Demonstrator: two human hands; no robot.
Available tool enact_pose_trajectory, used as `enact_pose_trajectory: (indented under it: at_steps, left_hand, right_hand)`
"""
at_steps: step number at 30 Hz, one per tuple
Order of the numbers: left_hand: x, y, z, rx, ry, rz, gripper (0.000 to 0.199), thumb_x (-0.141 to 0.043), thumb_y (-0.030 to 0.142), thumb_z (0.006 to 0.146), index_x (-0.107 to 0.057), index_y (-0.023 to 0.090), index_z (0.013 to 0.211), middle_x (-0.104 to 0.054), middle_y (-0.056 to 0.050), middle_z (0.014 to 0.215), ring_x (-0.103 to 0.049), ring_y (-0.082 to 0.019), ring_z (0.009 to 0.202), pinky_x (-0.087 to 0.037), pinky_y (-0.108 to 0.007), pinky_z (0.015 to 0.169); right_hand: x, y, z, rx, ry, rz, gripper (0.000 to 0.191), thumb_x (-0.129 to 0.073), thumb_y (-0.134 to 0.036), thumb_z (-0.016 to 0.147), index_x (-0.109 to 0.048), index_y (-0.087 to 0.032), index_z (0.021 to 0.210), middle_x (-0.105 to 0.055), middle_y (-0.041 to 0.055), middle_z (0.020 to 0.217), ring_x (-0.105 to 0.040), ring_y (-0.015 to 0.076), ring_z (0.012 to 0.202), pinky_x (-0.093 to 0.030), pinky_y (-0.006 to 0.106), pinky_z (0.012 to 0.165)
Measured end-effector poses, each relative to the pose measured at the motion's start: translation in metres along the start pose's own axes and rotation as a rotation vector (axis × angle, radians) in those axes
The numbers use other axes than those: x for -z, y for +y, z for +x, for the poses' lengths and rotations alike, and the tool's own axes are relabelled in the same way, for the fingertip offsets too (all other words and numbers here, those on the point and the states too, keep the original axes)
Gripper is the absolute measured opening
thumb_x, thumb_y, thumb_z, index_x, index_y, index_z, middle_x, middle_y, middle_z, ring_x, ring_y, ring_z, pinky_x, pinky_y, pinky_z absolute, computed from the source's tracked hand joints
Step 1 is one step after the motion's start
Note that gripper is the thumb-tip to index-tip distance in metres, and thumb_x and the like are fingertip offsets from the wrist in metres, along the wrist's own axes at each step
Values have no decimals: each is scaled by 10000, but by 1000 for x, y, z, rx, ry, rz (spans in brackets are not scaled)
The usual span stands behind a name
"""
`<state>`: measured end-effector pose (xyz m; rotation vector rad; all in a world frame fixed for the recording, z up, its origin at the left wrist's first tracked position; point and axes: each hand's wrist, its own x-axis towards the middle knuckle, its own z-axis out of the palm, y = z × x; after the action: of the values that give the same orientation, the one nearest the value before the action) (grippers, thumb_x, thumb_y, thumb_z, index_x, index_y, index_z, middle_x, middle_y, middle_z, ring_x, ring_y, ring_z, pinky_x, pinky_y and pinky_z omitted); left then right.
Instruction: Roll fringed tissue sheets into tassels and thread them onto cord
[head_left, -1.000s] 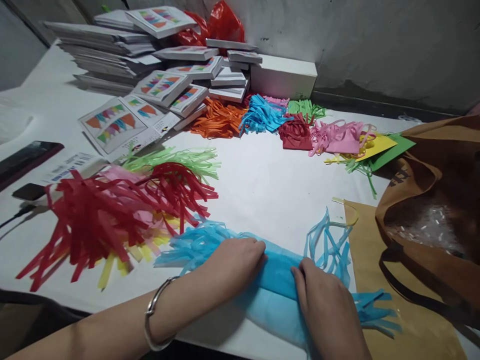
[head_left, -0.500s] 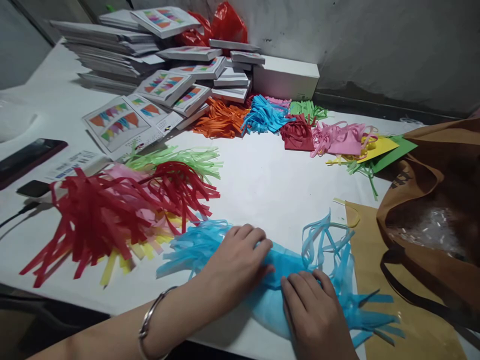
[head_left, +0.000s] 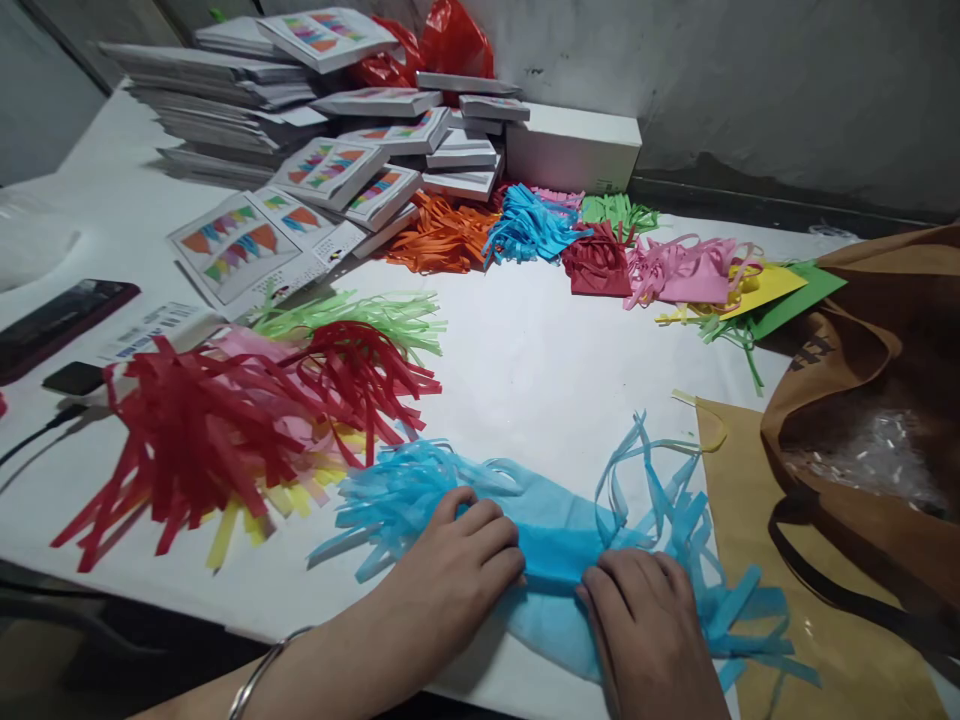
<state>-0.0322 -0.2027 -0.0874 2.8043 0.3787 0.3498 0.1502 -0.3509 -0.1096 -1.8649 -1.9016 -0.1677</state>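
A sheet of blue tissue paper (head_left: 555, 555) with fringed ends lies across the front of the table. Its middle is gathered into a darker, layered band. My left hand (head_left: 469, 560), with a silver bangle on the wrist, has its fingers curled over the left end of this band. At the band's right end, my right hand (head_left: 649, 625) bends its fingers onto the paper; the thumb is mostly hidden. Blue strips fan out beyond both hands. To the left, red tissue fringe (head_left: 195, 430) rests over pink, yellow and light green (head_left: 360, 320) fringes.
Printed boxes (head_left: 330, 165) are heaped at the back left, near a white box (head_left: 574, 150). Orange (head_left: 439, 235), blue (head_left: 532, 225), and other coloured tassel bundles lie along the back. A brown bag (head_left: 885, 400) stands at right. A phone (head_left: 64, 325) lies at far left.
My left hand has slid a little left and down, and my right hand slightly right, so more of the blue band shows between them. The view has shifted slightly.
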Motion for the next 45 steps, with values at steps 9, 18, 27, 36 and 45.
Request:
enact_pose_trajectory:
  at_steps: [9,18,27,36,45]
  left_hand:
    - [8,5,20,317,-176,164,265,-531,188,966,-665,200,738,-652,-66,859,-547,-272,847,-331,-466,794]
    - [5,1,23,320,-199,141,247,-559,216,962,-665,200,740,-653,-64,870,-564,-280,870,-361,-478,792]
    - [6,6,14,-39,28,90,52,-638,180,941,-619,228,935,-674,-9,1047,-533,-228,1026,-248,-499,1055]
    - [1,-2,1,42,9,-51,132,-613,193,956,-633,229,830,-650,17,843,-531,-198,864,-282,-439,958]
    - [1,9,12,289,-84,98,169,-555,198,938,-629,195,786,-642,-59,937,-522,-271,909,-322,-459,847]
  right_hand:
    - [-2,3,30,-152,-141,-204,371,-369,-274,1055,-475,-239,701,-515,2,632,-479,210,635,-279,390,721]
    - [2,-8,30,106,57,-29,251,-404,-131,1013,-646,-162,1073,-682,74,942,-587,230,929,-341,443,961]
    - [-1,-15,29,109,60,39,249,-401,-109,1005,-648,-141,995,-658,55,831,-574,184,797,-364,390,893]
    - [0,-6,2,11,39,23,290,-362,-143,1031,-645,-186,984,-675,61,939,-582,219,936,-344,424,968]
    - [-1,-9,17,-246,-117,-244,232,-482,-236,995,-533,-227,769,-560,36,770,-536,255,789,-341,471,851]
